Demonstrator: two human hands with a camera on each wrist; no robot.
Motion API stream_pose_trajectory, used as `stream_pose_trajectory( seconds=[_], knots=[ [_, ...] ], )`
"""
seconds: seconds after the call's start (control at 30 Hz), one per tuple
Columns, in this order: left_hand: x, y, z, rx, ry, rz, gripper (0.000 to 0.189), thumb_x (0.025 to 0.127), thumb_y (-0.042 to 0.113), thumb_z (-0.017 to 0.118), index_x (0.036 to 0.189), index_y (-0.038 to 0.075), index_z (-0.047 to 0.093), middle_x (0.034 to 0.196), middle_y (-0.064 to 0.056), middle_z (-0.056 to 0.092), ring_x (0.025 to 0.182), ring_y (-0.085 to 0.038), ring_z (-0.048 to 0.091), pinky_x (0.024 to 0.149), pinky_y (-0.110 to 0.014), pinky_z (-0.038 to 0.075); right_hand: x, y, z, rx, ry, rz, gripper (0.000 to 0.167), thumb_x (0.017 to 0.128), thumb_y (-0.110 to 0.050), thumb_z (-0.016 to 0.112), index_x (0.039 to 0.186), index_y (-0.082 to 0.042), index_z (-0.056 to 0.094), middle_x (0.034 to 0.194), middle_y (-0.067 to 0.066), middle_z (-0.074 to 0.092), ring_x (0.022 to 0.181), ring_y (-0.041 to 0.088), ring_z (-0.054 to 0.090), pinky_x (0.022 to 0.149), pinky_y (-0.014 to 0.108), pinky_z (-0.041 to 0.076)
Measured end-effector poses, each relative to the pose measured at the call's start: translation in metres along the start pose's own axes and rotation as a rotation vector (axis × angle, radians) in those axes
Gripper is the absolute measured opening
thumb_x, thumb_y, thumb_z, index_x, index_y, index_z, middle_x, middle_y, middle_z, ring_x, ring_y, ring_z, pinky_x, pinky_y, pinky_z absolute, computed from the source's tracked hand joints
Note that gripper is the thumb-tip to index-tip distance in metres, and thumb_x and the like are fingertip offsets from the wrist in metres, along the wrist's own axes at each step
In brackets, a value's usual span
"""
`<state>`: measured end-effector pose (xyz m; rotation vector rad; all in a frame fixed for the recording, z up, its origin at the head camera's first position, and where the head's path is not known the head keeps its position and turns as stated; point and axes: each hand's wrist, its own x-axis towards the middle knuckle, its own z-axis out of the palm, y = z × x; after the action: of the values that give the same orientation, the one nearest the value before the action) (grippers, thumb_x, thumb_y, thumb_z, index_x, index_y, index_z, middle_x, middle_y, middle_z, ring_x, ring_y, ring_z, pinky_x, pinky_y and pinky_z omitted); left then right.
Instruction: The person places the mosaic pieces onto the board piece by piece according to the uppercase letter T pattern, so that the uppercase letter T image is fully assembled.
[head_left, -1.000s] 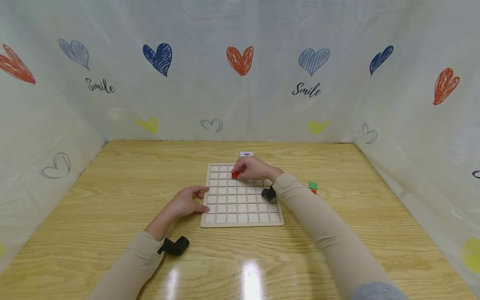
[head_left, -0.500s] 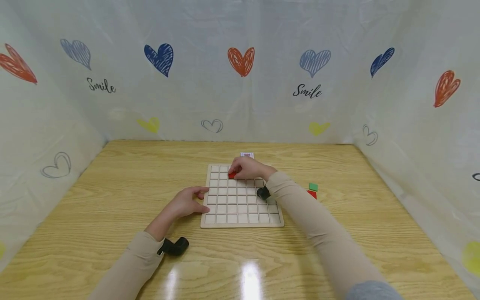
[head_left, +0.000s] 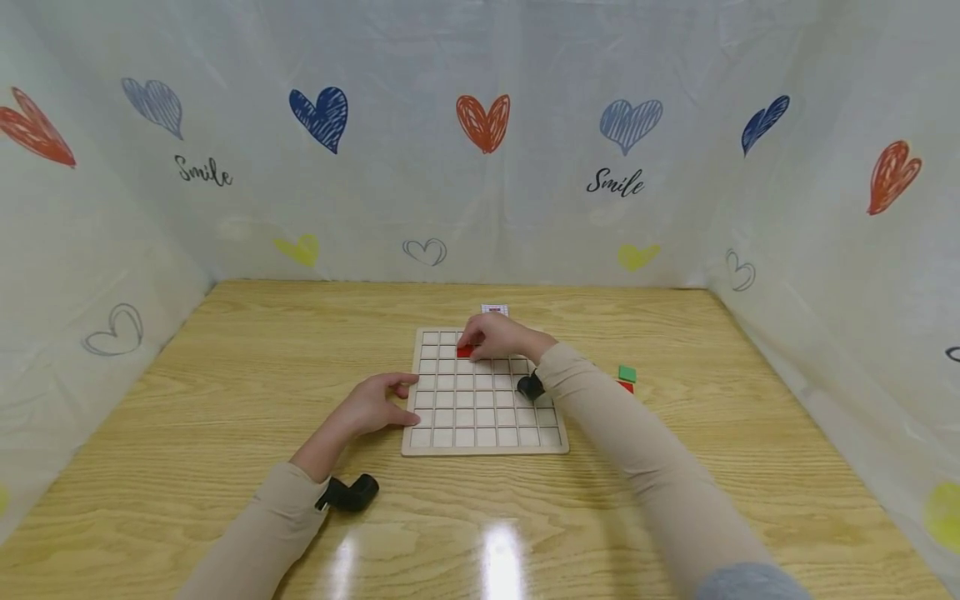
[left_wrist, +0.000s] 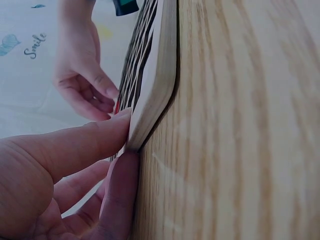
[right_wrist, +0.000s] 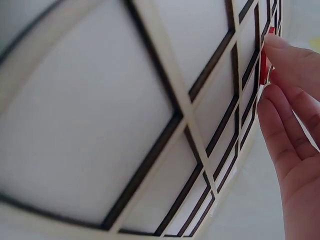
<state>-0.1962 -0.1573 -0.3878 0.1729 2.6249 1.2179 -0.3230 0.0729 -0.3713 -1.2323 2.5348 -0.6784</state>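
- Grid board (head_left: 484, 452) on the table (head_left: 247, 392), left hand (head_left: 370, 403) against its left edge.
- Tile (head_left: 465, 352) at the board's far part, in the right hand's (head_left: 500, 335) fingers.
- Card (head_left: 494, 308) just behind the board.
- Two loose tiles (head_left: 627, 373) right of the board, one behind the other.

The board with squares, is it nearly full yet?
Hardly, it seems. Done: the board lies flat, the left hand at its edge; visible squares away from the right hand look bare. In hand: that hand pinches a red tile. To go, probably: the green tile and another red piece beside the board.
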Motion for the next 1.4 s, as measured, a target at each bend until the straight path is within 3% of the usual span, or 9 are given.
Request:
stream_pose_trajectory(
  seconds=[0.37,0.57,0.8,1.4],
  knots=[
    [0.0,0.0,0.001,-0.003,-0.004,-0.005,0.061,0.072,0.009,0.08,0.128,0.001,0.054,0.101,-0.01,0.053,0.093,-0.026,0.046,0.082,-0.038,0.036,-0.018,-0.005,-0.005,0.048,-0.003,-0.074,0.023,0.083,0.001,0.066,0.106,0.0,0.069,0.098,0.009,0.061,0.094,0.021,0.056,0.084,0.025,0.043],
    [0.0,0.0,0.001,-0.005,-0.003,0.003,0.061,0.072,0.008,0.08,0.127,0.0,0.054,0.101,-0.01,0.053,0.093,-0.026,0.046,0.082,-0.038,0.036,-0.029,-0.01,-0.005,0.008,-0.029,-0.087,0.024,0.083,0.0,0.068,0.107,-0.003,0.07,0.1,0.005,0.061,0.091,0.017,0.055,0.084,0.024,0.043],
    [0.0,0.0,0.002,-0.013,-0.007,-0.005,0.061,0.073,0.008,0.079,0.128,0.0,0.053,0.101,-0.01,0.052,0.092,-0.026,0.045,0.08,-0.037,0.036,-0.041,-0.008,-0.003,-0.009,-0.001,-0.128,0.022,0.082,0.003,0.066,0.104,0.001,0.07,0.098,0.008,0.062,0.09,0.017,0.057,0.082,0.024,0.045],
    [-0.001,0.002,0.002,-0.019,-0.005,-0.01,0.06,0.073,0.009,0.079,0.127,0.0,0.054,0.1,-0.01,0.052,0.093,-0.027,0.045,0.081,-0.038,0.035,-0.074,0.0,-0.007,0.006,0.022,-0.104,0.022,0.083,-0.001,0.067,0.106,0.0,0.069,0.099,0.009,0.061,0.094,0.022,0.058,0.084,0.029,0.045]
  ],
)
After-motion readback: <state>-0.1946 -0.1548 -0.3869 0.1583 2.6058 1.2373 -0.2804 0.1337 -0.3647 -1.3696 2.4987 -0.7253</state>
